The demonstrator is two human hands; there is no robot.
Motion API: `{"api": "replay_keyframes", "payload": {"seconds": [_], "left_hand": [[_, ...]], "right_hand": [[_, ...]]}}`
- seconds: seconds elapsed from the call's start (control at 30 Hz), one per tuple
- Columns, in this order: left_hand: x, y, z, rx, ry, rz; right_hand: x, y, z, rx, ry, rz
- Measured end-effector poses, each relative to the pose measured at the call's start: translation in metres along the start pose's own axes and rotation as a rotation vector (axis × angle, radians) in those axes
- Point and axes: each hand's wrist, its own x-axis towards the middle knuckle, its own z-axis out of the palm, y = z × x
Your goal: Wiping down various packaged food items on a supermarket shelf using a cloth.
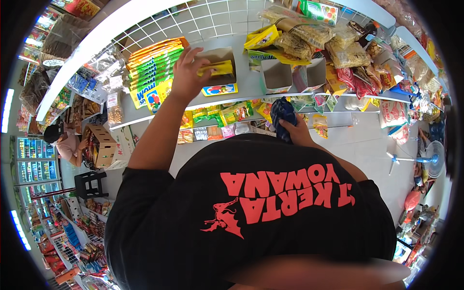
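Note:
On the shelf in front of me, my left hand (190,74) is at the left side of an open cardboard box (228,54). Its thumb and a finger are at the near end of yellow packets (221,69) in the box; whether they grip one is unclear. The other fingers are spread. A row of green, orange and yellow snack packets (156,69) stands just left of this hand. Close to my chest, below the shelf edge, my right hand (295,128) grips a bunched dark blue patterned cloth (282,114).
Two open cartons (276,78) and piled bagged noodles (304,30) occupy the shelf's right part. Hanging packets (232,112) line a lower shelf. A white wire grid (210,18) backs the shelf. At left, a person (67,145) reaches into a cardboard carton (99,145). A fan (433,158) stands at right.

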Motion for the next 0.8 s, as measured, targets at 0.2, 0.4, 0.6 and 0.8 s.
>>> {"api": "replay_keyframes", "payload": {"seconds": [0.2, 0.4, 0.6, 0.8], "left_hand": [[0.029, -0.015, 0.005, -0.282, -0.127, -0.124], [0.025, 0.001, 0.009, 0.002, -0.230, -0.099], [0.011, 0.011, 0.012, 0.039, -0.126, -0.124], [-0.029, -0.004, 0.000, -0.012, 0.045, -0.181]], "right_hand": [[-0.001, 0.003, -0.007, 0.007, 0.020, -0.004], [0.001, 0.010, -0.014, 0.041, 0.044, 0.034], [0.000, 0.008, -0.012, 0.046, 0.037, 0.038], [0.001, 0.011, -0.009, 0.043, 0.035, 0.065]]}}
